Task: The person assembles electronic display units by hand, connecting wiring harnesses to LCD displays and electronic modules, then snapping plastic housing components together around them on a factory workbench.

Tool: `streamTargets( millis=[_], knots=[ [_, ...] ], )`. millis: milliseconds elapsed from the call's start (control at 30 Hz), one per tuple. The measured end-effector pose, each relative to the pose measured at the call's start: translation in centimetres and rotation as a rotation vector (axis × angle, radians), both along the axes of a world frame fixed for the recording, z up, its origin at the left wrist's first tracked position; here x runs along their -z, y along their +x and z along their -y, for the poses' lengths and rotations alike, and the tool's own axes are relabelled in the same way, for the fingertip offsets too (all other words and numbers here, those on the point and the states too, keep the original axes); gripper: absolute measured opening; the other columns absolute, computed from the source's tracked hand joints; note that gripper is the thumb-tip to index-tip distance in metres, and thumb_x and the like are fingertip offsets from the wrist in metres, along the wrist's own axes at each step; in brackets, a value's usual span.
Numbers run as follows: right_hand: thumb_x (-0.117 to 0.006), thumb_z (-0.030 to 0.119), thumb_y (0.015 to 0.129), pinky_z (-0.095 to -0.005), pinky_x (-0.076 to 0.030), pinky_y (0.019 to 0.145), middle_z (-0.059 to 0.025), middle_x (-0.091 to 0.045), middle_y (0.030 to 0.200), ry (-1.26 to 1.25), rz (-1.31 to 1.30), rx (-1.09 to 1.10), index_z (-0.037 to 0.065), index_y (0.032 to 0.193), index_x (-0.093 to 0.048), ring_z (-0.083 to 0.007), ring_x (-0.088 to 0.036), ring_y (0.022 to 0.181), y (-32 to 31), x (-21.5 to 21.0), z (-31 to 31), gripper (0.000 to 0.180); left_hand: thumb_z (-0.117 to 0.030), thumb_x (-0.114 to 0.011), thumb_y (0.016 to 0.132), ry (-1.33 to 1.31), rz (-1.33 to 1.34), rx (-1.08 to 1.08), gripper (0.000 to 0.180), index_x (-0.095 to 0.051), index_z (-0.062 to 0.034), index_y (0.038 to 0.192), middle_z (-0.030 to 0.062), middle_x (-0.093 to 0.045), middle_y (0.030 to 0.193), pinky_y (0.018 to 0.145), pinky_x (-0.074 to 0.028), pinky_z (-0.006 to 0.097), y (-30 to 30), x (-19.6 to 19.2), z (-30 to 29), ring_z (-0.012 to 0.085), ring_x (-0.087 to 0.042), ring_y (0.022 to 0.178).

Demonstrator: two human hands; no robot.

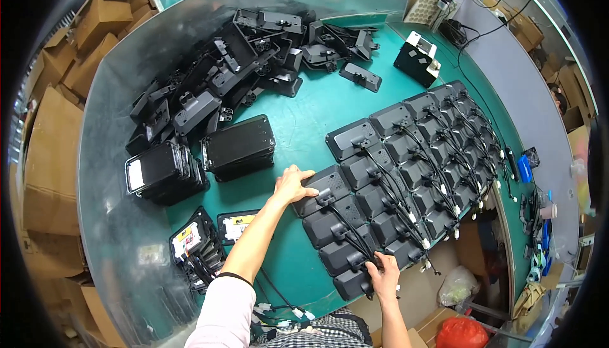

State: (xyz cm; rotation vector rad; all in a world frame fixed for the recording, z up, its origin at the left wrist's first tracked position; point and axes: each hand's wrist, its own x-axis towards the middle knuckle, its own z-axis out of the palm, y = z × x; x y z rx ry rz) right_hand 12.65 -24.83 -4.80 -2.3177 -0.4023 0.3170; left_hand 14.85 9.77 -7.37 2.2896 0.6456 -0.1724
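My left hand (292,185) grips the left edge of a black plastic housing (332,182), thumb and forefinger lying apart on it. This housing is at the upper left of the nearest stack in a large overlapping array of similar housings (403,147), each with a black cable coming off its back. My right hand (384,276) is closed at the near edge of the array, its fingers pinched around black cables (347,226) that run down from the housings. The exact grip is partly hidden by the fingers. White connectors (425,243) hang at the cable ends.
A loose heap of black housings (222,63) lies at the back left. Stacks of black panels (238,147) stand left of my arm, near units with yellow-and-white labels (185,240). A black-and-white device (417,58) sits at the back right. A metal wall (114,126) curves round the green table.
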Motion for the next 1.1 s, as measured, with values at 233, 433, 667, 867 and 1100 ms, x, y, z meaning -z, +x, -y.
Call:
streamTargets(
  millis=[233, 433, 667, 867, 1100],
  knots=[
    [-0.073, 0.023, 0.070, -0.0316, -0.044, 0.075, -0.0102, -0.054, 0.091, 0.016, -0.127, 0.111, 0.003, 0.101, -0.061, -0.0211, -0.053, 0.082, -0.2, -0.3, -0.3, 0.039, -0.036, -0.078, 0.058, 0.050, 0.057, 0.033, 0.061, -0.060, -0.0247, 0.115, 0.0091, -0.051, 0.100, 0.085, -0.042, 0.037, -0.2, 0.6, 0.0, 0.0254, -0.049, 0.101],
    [-0.068, 0.022, 0.074, -0.0383, -0.039, 0.087, -0.0133, -0.052, 0.104, -0.204, 0.247, -0.090, 0.005, 0.111, -0.055, -0.0309, -0.050, 0.096, 1.0, -3.7, -4.7, 0.043, -0.038, -0.078, 0.060, 0.032, 0.012, 0.050, 0.061, -0.059, -0.0254, 0.117, 0.0086, -0.050, 0.103, 0.087, -0.037, 0.041, -0.1, 0.5, -0.2, 0.0255, -0.047, 0.106],
    [-0.060, 0.014, 0.081, -0.0315, -0.048, 0.068, -0.0129, -0.061, 0.089, 0.366, 0.190, -0.521, 0.002, 0.111, -0.055, -0.0218, -0.060, 0.078, 7.2, -6.8, -24.7, 0.032, -0.042, -0.075, 0.062, 0.053, 0.168, -0.034, 0.068, -0.052, -0.0166, 0.120, 0.0127, -0.049, 0.110, 0.086, -0.040, 0.048, -2.6, 0.9, 0.0, 0.0288, -0.046, 0.109],
    [-0.065, 0.028, 0.076, -0.0376, -0.047, 0.072, -0.0148, -0.057, 0.090, 0.080, 0.220, -0.462, 0.004, 0.094, -0.062, -0.0272, -0.059, 0.078, 11.7, -4.0, -34.9, 0.030, -0.012, -0.057, 0.075, 0.447, 0.199, -0.458, 0.016, -0.063, -0.0056, 0.088, 0.0131, -0.062, 0.086, 0.075, -0.047, 0.042, -11.2, -2.5, -1.7, 0.0301, -0.059, 0.084],
    [-0.055, 0.017, 0.084, -0.0311, -0.046, 0.071, -0.0111, -0.059, 0.087, 0.562, -0.036, -0.191, -0.001, 0.093, -0.056, -0.0178, -0.058, 0.078, 10.6, -5.3, -34.2, 0.020, -0.012, -0.054, 0.074, 0.793, -0.395, -0.388, 0.012, -0.065, -0.0077, 0.073, 0.0078, -0.064, 0.076, 0.074, -0.038, 0.038, -16.7, 0.2, -4.0, 0.0222, -0.058, 0.079]
  ],
)
